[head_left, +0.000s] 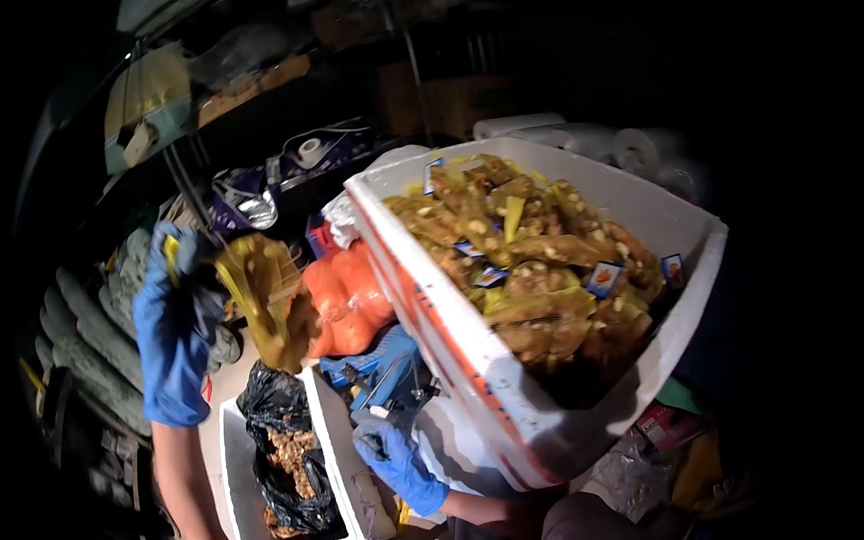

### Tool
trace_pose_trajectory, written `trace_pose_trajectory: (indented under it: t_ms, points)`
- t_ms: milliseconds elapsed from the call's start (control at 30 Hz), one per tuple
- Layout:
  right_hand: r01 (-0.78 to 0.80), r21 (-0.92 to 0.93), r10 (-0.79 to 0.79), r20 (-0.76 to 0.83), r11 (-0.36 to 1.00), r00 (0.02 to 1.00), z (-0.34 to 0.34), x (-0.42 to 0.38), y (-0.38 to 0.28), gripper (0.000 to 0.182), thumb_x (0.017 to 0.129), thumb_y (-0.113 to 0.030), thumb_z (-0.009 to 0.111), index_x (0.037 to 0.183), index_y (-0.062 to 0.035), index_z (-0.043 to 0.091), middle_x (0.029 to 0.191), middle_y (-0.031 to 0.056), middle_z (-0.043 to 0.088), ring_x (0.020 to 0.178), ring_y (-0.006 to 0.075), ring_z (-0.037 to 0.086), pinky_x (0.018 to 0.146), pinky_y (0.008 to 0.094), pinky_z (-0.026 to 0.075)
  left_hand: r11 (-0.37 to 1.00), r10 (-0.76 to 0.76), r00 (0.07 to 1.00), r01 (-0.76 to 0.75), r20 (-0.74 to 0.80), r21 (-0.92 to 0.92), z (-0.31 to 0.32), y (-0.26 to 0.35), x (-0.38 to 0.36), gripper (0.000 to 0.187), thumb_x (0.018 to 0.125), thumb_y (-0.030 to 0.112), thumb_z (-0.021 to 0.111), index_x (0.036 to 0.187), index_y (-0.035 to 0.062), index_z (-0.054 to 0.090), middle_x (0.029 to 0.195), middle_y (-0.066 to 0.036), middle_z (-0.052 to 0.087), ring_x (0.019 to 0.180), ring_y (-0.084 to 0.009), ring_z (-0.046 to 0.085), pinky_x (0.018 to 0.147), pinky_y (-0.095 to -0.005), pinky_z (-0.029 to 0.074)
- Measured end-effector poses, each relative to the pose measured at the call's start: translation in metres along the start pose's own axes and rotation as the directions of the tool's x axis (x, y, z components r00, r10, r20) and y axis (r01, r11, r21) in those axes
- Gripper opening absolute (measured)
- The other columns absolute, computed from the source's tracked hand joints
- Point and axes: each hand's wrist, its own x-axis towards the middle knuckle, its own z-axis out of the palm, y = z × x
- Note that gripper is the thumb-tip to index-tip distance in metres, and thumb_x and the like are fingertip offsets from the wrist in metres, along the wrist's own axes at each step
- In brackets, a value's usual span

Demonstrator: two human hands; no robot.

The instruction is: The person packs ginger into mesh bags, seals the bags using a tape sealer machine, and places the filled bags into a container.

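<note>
Above the black bag (288,450), a yellow net bag (265,301) gripped by left hand (175,315); right hand (396,459) loosely open.

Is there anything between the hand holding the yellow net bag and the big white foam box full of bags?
Yes. Between the left hand with the yellow net bag and the white foam box sits an orange net sack.

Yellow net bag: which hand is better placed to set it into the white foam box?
Left, probably. The left hand already holds the yellow net bag aloft beside the white foam box. The right hand sits low under the box's near corner, seemingly supporting it.
</note>
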Motion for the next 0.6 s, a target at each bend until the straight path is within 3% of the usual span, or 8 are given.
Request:
trace_pose_trajectory:
  t_ms: [100,167,300,367,433,533,567,600]
  points:
    - [0.034,0.021,-0.034,-0.006,0.999,0.999,0.006,-0.006,0.016,0.023,0.079,-0.011,0.055,0.100,-0.0040,0.048,0.095,0.0085,0.054,0.082,0.0162,0.053,0.073,0.0261,0.043,0.996,0.071,0.929,-0.050,0.364,-0.068,0.055,0.006,0.040,0.032,0.085,0.011,0.044,0.115,-0.0004,0.040,0.111,-0.021,0.048,0.086,-0.0200,0.058,0.064,-0.0252,0.054]
    - [0.030,-0.125,-0.026,0.031,0.992,0.999,0.006,-0.012,0.028,0.022,0.079,-0.011,0.055,0.098,-0.0026,0.048,0.093,0.0090,0.055,0.081,0.0188,0.055,0.069,0.0284,0.043,0.888,0.371,0.864,-0.438,0.341,0.142,0.108,-0.016,0.061,0.034,0.083,0.009,0.046,0.116,0.0000,0.039,0.107,-0.021,0.049,0.082,-0.0192,0.059,0.062,-0.0219,0.053]
    - [0.049,-0.025,-0.047,0.076,0.998,0.996,-0.005,-0.015,0.026,0.023,0.080,-0.016,0.055,0.100,-0.0054,0.050,0.086,0.0131,0.058,0.076,0.0292,0.057,0.065,0.0320,0.045,0.999,-0.033,0.749,0.011,0.662,0.036,0.181,-0.059,0.123,0.025,0.082,0.011,0.050,0.104,0.0002,0.044,0.092,-0.017,0.053,0.063,-0.0149,0.057,0.052,-0.0163,0.051]
    - [-0.134,-0.105,0.150,0.162,0.985,0.975,-0.020,-0.014,-0.001,0.025,0.080,-0.019,0.053,0.101,-0.0049,0.051,0.088,0.0134,0.058,0.078,0.0289,0.057,0.066,0.0329,0.045,0.941,-0.237,0.647,0.338,0.725,0.006,0.230,-0.089,0.137,0.015,0.082,0.012,0.051,0.090,0.0006,0.048,0.084,-0.015,0.054,0.056,-0.0143,0.054,0.050,-0.0179,0.050]
    - [-0.229,-0.215,0.286,0.295,0.950,0.912,-0.024,-0.013,-0.001,0.026,0.081,-0.021,0.052,0.101,-0.0047,0.051,0.088,0.0135,0.058,0.080,0.0275,0.057,0.068,0.0322,0.045,0.801,-0.271,0.738,0.529,0.618,-0.280,0.280,-0.143,0.144,0.007,0.079,0.009,0.052,0.078,0.0026,0.049,0.077,-0.012,0.055,0.058,-0.0158,0.054,0.054,-0.0260,0.051]
    - [-0.217,-0.212,0.272,0.279,0.953,0.921,-0.014,-0.020,0.019,0.022,0.082,-0.020,0.050,0.098,-0.0051,0.051,0.093,0.0120,0.056,0.083,0.0237,0.056,0.071,0.0297,0.043,0.907,-0.247,0.730,0.405,0.637,-0.113,0.305,-0.177,0.112,0.006,0.077,0.006,0.048,0.077,0.0016,0.052,0.069,-0.009,0.053,0.058,-0.0153,0.052,0.059,-0.0294,0.049]
    - [-0.139,-0.042,0.144,0.167,0.989,0.975,-0.002,-0.029,0.041,0.021,0.082,-0.018,0.050,0.097,-0.0042,0.051,0.089,0.0117,0.055,0.078,0.0209,0.056,0.069,0.0294,0.044,0.920,-0.276,0.695,0.390,0.664,-0.027,0.302,-0.187,0.108,0.008,0.077,0.006,0.046,0.077,0.0011,0.052,0.068,-0.008,0.052,0.057,-0.0149,0.051,0.056,-0.0283,0.047]
    - [-0.186,0.008,0.180,0.211,0.983,0.961,0.006,-0.033,0.070,0.020,0.082,-0.017,0.049,0.096,-0.0037,0.051,0.084,0.0102,0.054,0.073,0.0191,0.054,0.067,0.0297,0.043,0.983,-0.186,0.590,0.107,0.785,0.152,0.295,-0.214,0.120,0.015,0.082,0.014,0.045,0.079,0.0008,0.052,0.073,-0.008,0.054,0.066,-0.0159,0.054,0.062,-0.0269,0.047]
